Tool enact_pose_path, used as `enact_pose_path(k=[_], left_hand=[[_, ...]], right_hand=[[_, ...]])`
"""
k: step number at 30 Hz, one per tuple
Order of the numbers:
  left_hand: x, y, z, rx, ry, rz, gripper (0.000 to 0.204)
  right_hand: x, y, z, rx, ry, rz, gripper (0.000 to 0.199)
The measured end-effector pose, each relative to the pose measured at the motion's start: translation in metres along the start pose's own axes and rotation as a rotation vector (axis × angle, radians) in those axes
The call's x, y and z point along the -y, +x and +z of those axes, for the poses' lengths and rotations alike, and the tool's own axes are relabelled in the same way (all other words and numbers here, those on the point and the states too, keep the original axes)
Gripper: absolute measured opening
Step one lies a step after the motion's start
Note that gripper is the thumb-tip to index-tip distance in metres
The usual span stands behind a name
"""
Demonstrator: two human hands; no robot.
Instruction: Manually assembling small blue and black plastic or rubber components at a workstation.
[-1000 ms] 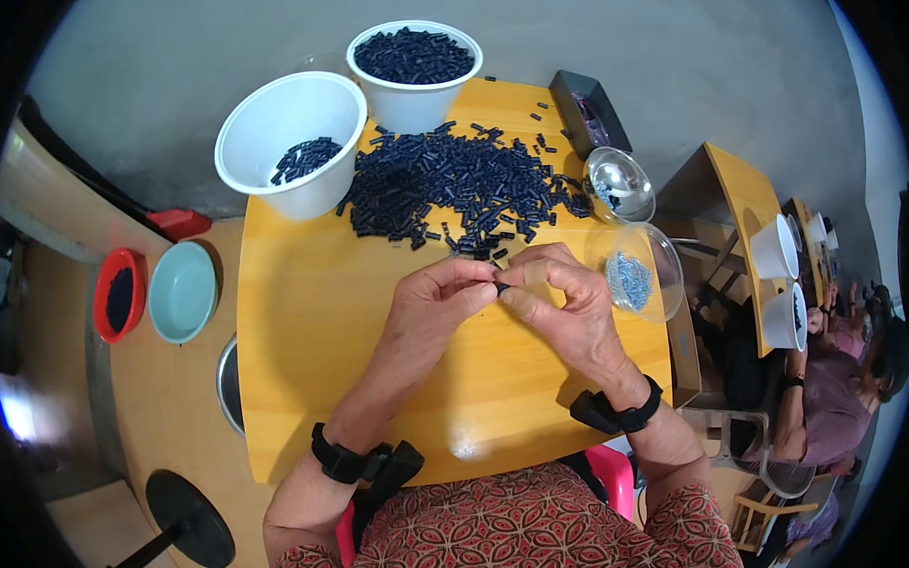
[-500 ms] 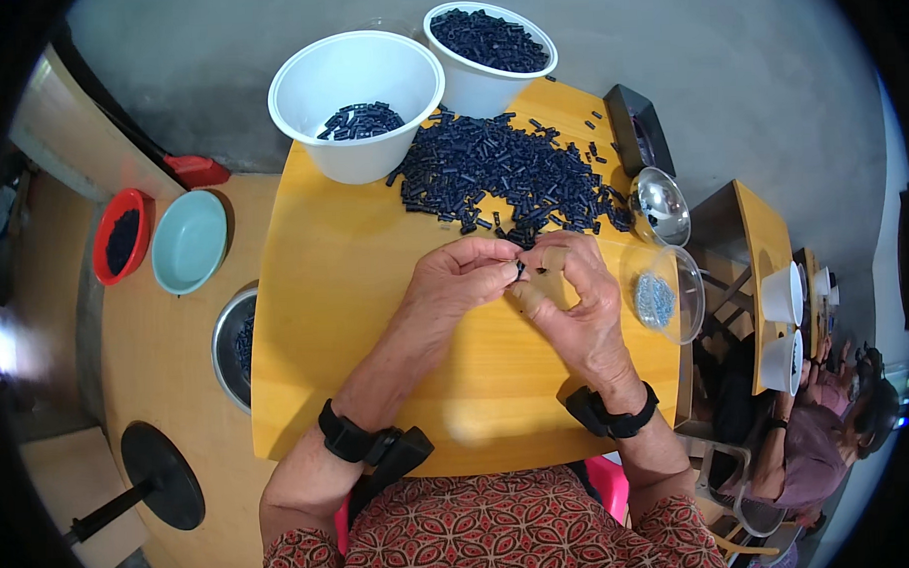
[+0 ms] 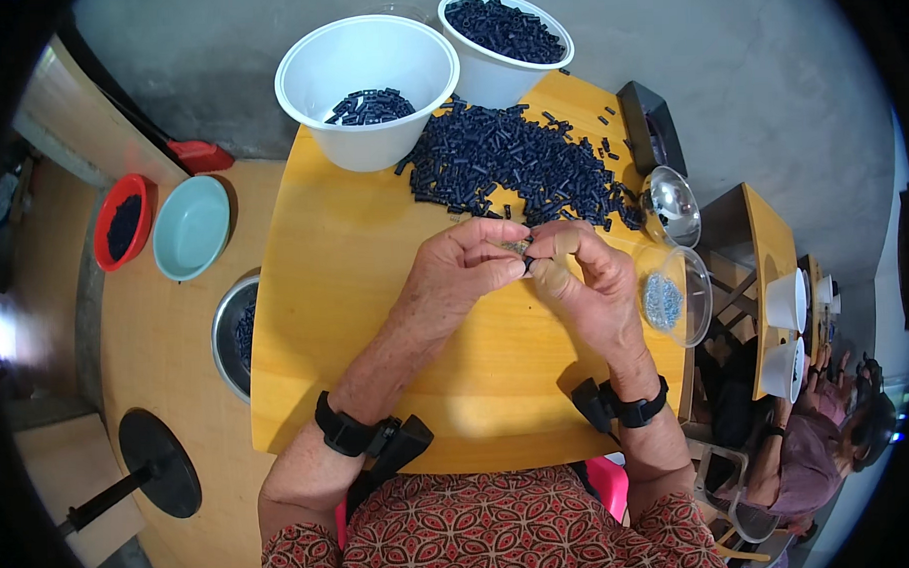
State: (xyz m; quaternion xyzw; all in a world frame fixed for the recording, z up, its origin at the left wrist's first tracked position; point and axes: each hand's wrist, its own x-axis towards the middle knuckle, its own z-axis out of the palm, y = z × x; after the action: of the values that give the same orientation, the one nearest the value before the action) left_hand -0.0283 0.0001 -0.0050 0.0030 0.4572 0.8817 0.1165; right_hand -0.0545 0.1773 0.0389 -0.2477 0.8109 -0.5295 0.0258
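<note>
Both my hands meet above the yellow table (image 3: pixel 375 287), at the near side of a pile of small black plastic pieces (image 3: pixel 510 157). My left hand (image 3: pixel 452 274) pinches a small black plastic piece (image 3: pixel 529 265) between thumb and fingertips. From the other side, my right hand (image 3: pixel 597 289) closes its thumb and forefinger on the same piece; tan bands wrap some of these fingers. Fingertips hide most of the piece, so its exact form cannot be made out. A tiny dark speck (image 3: pixel 530 306) lies on the table below the hands.
Two white tubs, one near (image 3: pixel 340 153) and one farther (image 3: pixel 488 88), hold black pieces. At right stand a black tray (image 3: pixel 640 102), a steel bowl (image 3: pixel 684 194) and a clear bowl (image 3: pixel 703 293) of small bluish pieces. Basins sit on the floor at left; people sit at far right.
My fingertips have come closer together around the black piece, the right thumb and forefinger closing on it. A dark bit seen at the right fingers is gone from there. The view has shifted slightly.
</note>
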Motion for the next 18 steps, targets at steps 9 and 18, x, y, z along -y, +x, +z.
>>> enact_pose_path(k=[9, 18], left_hand=[[-0.0032, -0.0007, -0.0002, -0.125, 0.242, 0.077, 0.017], [-0.0011, 0.0037, -0.0071, -0.051, 0.267, 0.113, 0.016]], right_hand=[[0.0058, 0.0068, 0.0053, -0.046, -0.134, -0.094, 0.011], [0.0069, 0.0040, 0.0083, -0.069, -0.138, -0.110, 0.011]])
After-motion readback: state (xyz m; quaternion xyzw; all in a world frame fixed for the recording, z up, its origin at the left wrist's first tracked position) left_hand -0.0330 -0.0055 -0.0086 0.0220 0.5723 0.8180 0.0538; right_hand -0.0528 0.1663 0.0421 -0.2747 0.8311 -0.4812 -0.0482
